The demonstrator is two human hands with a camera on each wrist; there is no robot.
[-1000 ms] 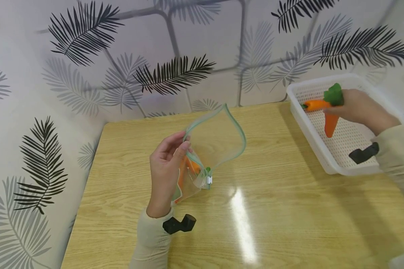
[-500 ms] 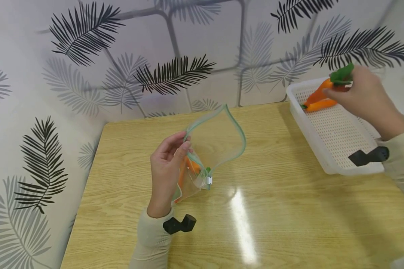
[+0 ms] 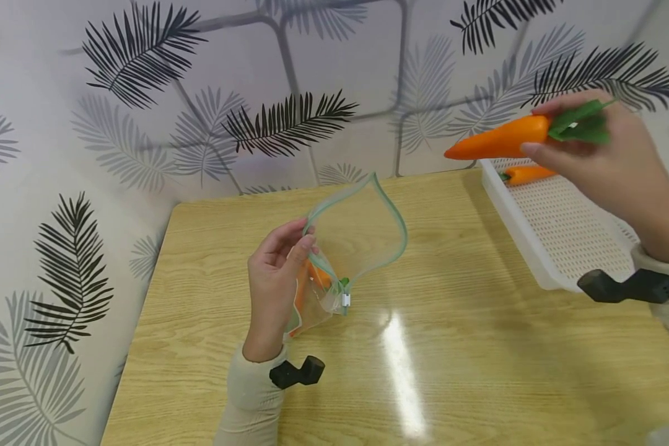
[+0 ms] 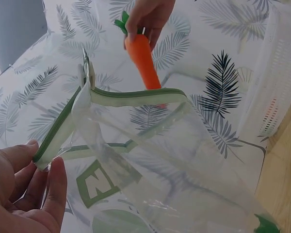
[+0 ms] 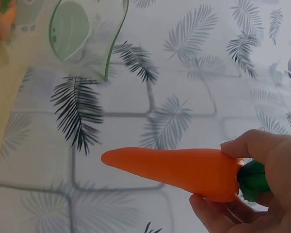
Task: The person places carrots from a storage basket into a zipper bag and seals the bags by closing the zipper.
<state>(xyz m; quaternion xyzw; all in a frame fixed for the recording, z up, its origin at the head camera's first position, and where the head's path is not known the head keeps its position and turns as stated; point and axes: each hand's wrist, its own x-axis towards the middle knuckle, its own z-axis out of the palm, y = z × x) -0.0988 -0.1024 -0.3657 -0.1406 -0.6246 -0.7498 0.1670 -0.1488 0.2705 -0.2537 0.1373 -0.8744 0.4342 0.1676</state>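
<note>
My left hand (image 3: 275, 272) pinches the green rim of a clear zip bag (image 3: 362, 241), whose mouth gapes wide. Inside the bag lies something orange with a bit of green, partly behind the hand; a white slider (image 3: 345, 300) sits at the rim's near end. Above the basket, my right hand (image 3: 613, 155) grips an orange toy carrot (image 3: 502, 137) by its thick, leafy end, its tip pointing left. In the right wrist view thumb and fingers close on the carrot (image 5: 174, 167) near its green top. The left wrist view shows the bag (image 4: 184, 170) with a printed letter.
A white perforated basket (image 3: 521, 238) stands at the table's back right, with another orange carrot (image 3: 526, 174) in its far left corner. The wooden table (image 3: 451, 347) meets a leaf-patterned wall (image 3: 345, 74) behind.
My right hand has lifted the carrot up out of the basket, and the carrot has swung from pointing down to pointing left. The left hand and bag have stayed in place.
</note>
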